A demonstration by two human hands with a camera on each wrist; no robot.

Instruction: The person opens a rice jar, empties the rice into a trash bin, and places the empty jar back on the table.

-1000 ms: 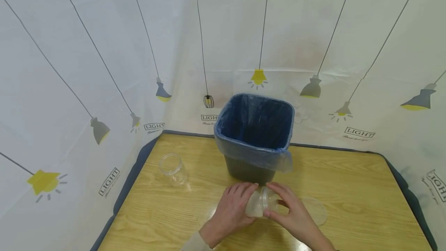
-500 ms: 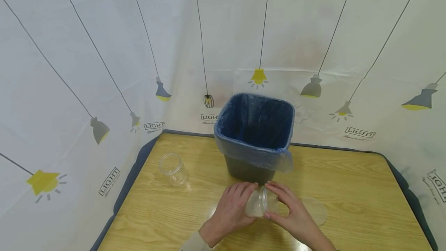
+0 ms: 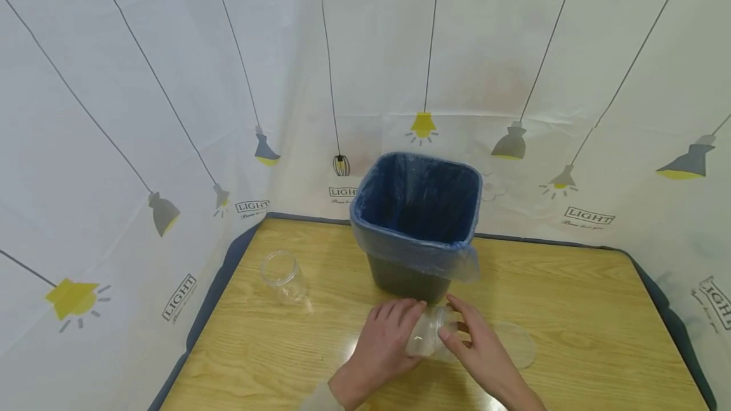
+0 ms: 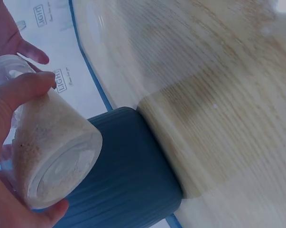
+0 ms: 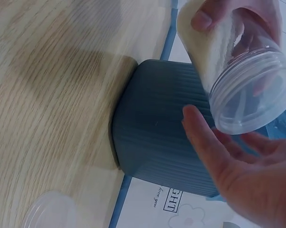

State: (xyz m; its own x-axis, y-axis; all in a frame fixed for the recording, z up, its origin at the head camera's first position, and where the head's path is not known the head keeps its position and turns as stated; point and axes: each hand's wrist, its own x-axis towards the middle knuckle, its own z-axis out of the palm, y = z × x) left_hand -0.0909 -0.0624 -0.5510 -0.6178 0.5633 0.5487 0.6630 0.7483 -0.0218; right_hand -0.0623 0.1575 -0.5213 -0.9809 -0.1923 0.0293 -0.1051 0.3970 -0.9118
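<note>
White cloth (image 3: 377,68) with hanging lamps printed on it wraps the back and sides, and its dark hem runs along the far edge of the wood table (image 3: 594,309). The bin (image 3: 407,278) sits centre frame, near that far edge, with a blue liner (image 3: 414,254) folded over its rim. Jar (image 3: 422,338) is lower centre, right in front of the bin, so pretty tight there. Left hand (image 3: 382,338) has it gripped, tipped sideways, rim end pointing right, pale grainy stuff (image 4: 52,126) inside. Right hand (image 3: 482,351) is loose around the rim end, fingers spread, not clamped on it. Clear disc (image 3: 516,344) lies just right of that hand, then a wide run of wood to the right edge. Second jar (image 3: 285,279) stands mid-left, near the left edge, well apart from the hands.
</note>
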